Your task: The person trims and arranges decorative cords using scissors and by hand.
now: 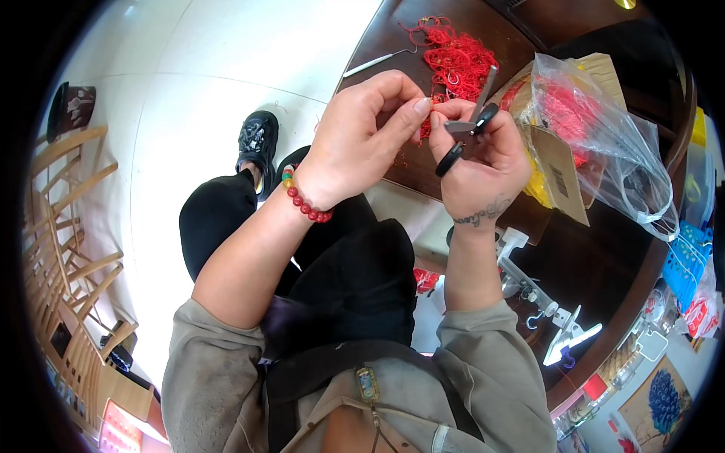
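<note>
My left hand point(362, 140), with a red bead bracelet point(306, 208) at its wrist, is closed, thumb pressed to the forefinger on a small red bit, mostly hidden. Close against its fingertips is my right hand point(483, 162), holding open scissors point(476, 124) with black handle loops; its thumb and forefinger also meet near the red bit. A tangled heap of red cord point(459, 60) lies behind the hands on the dark brown table point(400, 26). To its left rests a white hooked tool point(377, 62).
At the right, a clear plastic bag point(604, 143) with red material lies by a cardboard box point(555, 170). A white metal clamp stand point(529, 287) is below it. Wooden chairs point(72, 257) stand at the far left. A black shoe point(258, 143) is on the pale floor.
</note>
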`<action>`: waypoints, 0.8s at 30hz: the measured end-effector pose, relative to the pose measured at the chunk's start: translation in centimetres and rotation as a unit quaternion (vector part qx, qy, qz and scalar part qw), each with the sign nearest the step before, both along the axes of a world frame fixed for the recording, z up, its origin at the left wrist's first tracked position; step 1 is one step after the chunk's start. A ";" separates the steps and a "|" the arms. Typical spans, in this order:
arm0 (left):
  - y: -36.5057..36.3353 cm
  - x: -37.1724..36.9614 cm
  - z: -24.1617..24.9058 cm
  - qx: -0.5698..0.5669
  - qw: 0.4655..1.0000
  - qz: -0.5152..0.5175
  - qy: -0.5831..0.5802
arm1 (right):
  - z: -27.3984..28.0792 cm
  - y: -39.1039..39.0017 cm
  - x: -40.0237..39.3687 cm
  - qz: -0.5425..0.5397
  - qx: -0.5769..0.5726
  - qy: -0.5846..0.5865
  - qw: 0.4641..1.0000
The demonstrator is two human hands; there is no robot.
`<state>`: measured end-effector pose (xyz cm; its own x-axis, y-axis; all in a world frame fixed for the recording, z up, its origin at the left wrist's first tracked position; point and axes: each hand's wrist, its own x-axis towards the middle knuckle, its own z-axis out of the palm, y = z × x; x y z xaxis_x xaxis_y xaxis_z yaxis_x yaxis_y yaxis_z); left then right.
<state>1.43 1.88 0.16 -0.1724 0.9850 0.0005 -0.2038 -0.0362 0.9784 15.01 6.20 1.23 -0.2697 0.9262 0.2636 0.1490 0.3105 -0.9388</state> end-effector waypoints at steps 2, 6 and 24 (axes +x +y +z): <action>-0.1 -0.1 0.1 0.013 0.998 0.003 0.054 | 0.2 0.0 -0.1 -0.016 -0.003 -0.036 0.999; 0.0 0.0 -0.3 0.004 0.997 0.005 0.073 | -0.5 0.2 0.0 -0.028 -0.100 0.042 0.994; -0.3 -0.1 0.0 0.024 0.998 0.003 0.064 | 0.5 -0.6 -0.1 -0.036 -0.035 -0.047 0.998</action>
<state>1.30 1.62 0.21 -0.1741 0.9822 0.0698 -0.0763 -0.0841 0.9935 14.88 5.60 1.71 -0.2216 0.9594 0.1744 0.2577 0.2302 -0.9384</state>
